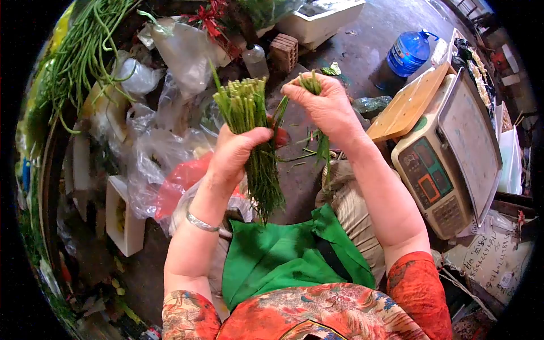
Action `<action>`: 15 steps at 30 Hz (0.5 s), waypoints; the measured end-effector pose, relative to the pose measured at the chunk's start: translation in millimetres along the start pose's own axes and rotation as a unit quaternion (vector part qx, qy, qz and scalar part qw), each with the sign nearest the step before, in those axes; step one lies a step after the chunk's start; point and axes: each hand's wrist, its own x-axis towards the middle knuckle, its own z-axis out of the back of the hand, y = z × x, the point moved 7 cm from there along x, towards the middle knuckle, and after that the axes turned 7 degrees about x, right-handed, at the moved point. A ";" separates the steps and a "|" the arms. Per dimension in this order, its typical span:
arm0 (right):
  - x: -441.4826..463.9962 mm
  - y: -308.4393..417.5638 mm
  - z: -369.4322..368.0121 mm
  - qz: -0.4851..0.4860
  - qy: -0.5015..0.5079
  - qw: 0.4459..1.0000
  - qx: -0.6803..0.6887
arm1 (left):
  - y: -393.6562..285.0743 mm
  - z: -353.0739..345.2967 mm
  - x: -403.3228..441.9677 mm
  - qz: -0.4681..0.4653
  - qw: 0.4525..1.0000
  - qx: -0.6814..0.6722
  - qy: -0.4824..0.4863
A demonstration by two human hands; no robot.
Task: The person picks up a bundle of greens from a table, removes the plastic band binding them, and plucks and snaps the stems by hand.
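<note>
My left hand is wrapped round a thick bunch of green stalks. Their pale cut ends point up, and thin, dark green tips hang below the fist. Just to the right and a little higher, my right hand is closed on a few green stalks, with a leafy end dangling under it. Thin strands show in the gap between the two hands. I cannot tell the exact kind of vegetable. A green cloth covers my lap beneath.
At right stands a digital scale with a wooden board beside it. A blue water jug is on the floor beyond. Plastic bags and a white foam box lie left. Long green beans hang upper left.
</note>
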 end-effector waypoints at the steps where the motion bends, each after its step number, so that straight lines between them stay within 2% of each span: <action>1: 1.1 6.7 4.6 0.060 -0.023 0.998 -0.014 | -1.0 4.0 1.0 -0.004 1.000 -0.030 -0.003; 4: -1.6 8.9 9.9 0.002 -0.021 0.999 -0.037 | -9.7 7.1 -0.8 -0.045 0.999 -0.017 -0.012; 9: -1.5 12.1 4.2 0.020 0.007 1.000 -0.014 | -6.4 10.7 -1.9 -0.024 0.998 -0.012 -0.048; 11: -5.3 18.1 3.0 -0.017 0.018 1.000 -0.010 | -8.0 10.7 -2.9 -0.020 0.998 -0.005 -0.054; 15: -5.6 19.3 8.4 -0.009 0.018 1.000 -0.002 | -10.3 13.2 -3.2 -0.029 0.997 0.009 -0.068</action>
